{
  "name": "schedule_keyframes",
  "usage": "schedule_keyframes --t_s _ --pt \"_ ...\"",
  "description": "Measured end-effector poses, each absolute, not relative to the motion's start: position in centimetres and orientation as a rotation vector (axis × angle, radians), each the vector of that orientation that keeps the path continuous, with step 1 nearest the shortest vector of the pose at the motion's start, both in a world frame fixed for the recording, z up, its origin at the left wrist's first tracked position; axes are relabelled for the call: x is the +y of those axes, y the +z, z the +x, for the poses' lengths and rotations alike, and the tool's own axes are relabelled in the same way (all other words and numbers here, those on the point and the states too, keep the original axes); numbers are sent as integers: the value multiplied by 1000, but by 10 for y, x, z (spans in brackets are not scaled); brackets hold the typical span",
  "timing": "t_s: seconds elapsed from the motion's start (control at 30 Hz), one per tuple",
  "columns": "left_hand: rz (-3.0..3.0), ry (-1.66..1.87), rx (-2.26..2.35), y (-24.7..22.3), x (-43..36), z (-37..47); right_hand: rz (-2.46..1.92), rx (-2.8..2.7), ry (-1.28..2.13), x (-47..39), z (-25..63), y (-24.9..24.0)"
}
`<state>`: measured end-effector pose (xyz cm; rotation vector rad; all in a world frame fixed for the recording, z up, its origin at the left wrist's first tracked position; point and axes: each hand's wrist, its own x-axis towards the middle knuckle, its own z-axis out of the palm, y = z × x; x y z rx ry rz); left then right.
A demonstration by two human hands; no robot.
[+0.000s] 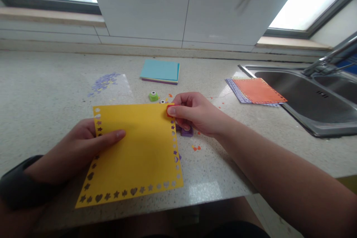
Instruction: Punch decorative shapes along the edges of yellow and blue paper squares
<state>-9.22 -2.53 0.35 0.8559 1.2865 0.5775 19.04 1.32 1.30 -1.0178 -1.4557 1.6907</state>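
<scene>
A yellow sheet of paper [139,145] is held up above the counter, with rows of small punched shapes such as stars, hearts and leaves along its left, right and bottom edges. My left hand [86,139] grips its left edge, thumb on top and fingers behind. At the upper right corner, my right hand [192,113] is closed around a small red craft punch [170,111], which sits over the paper's edge. A purple punch [186,131] lies on the counter beneath my right hand. Behind the sheet stands a green punch [153,96], with another white-topped punch [163,102] partly hidden.
A stack of coloured paper [160,70] lies near the wall. Orange and purple punched sheets [259,90] rest beside the metal sink [304,119]. Purple paper bits [104,83] are heaped at the left, and orange scraps [196,148] are scattered at the right.
</scene>
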Motion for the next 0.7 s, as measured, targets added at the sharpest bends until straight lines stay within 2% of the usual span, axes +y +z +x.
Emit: schedule_keyframes --t_s 0.7 --pt "820 594 1245 9 -28 -88 -976 -1457 1728 15 194 16"
